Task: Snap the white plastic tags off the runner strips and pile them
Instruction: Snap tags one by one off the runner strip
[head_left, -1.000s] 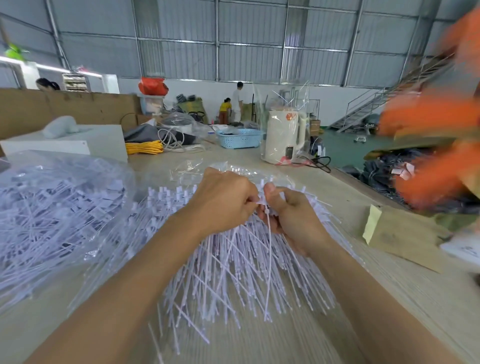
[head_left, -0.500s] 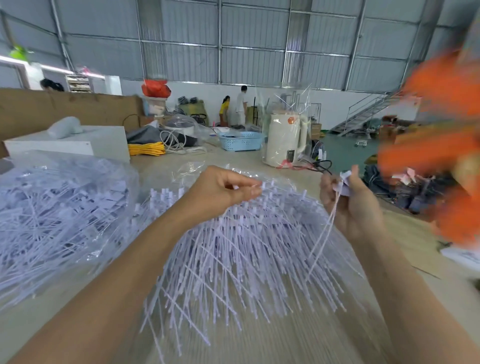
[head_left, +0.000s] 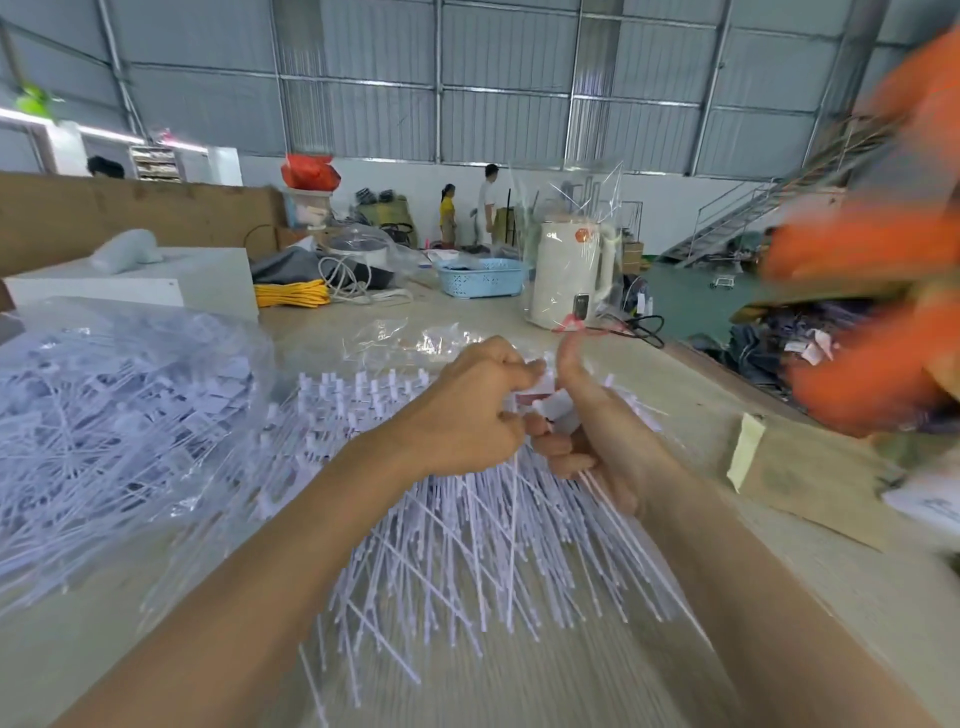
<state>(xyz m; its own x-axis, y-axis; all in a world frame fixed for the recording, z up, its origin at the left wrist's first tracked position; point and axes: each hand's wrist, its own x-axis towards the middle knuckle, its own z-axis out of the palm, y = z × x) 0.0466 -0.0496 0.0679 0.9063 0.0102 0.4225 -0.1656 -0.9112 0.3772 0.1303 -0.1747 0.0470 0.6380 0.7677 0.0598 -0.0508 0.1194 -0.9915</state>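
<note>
White plastic tags (head_left: 558, 408), thin-stemmed with their long axes running toward the viewer, are pinched by both curled hands, left hand (head_left: 467, 415) and right hand (head_left: 597, 436), above the fanned pile of runner strips (head_left: 467, 545) on the counter (head_left: 779, 571).

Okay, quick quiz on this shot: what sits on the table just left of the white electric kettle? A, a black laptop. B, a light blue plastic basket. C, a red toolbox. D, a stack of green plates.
B: a light blue plastic basket with a perforated wall stands on the table right beside the white electric kettle, on its left.
</note>
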